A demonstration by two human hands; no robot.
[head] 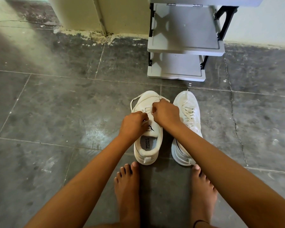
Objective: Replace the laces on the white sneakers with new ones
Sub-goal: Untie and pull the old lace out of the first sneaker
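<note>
**Both hands on the left-side sneaker's lace**

A white mesh sneaker with a printed insole [149, 145] stands on the dark grey tiled floor [56, 112], its toe toward a grey plastic shoe rack [185, 50]. The left hand [135, 123] pinches at the eyelets by the tongue. The right hand [166, 112] grips the flat white lace [131, 104], which loops slack beside the toe. Old lace or new, I cannot tell from here. Just beside it, the 2nd white sneaker [187, 116] sits fully laced and untouched. Next, I'd judge, the lace must be drawn through 1 eyelet row at a time while the upper is held steady.
</note>
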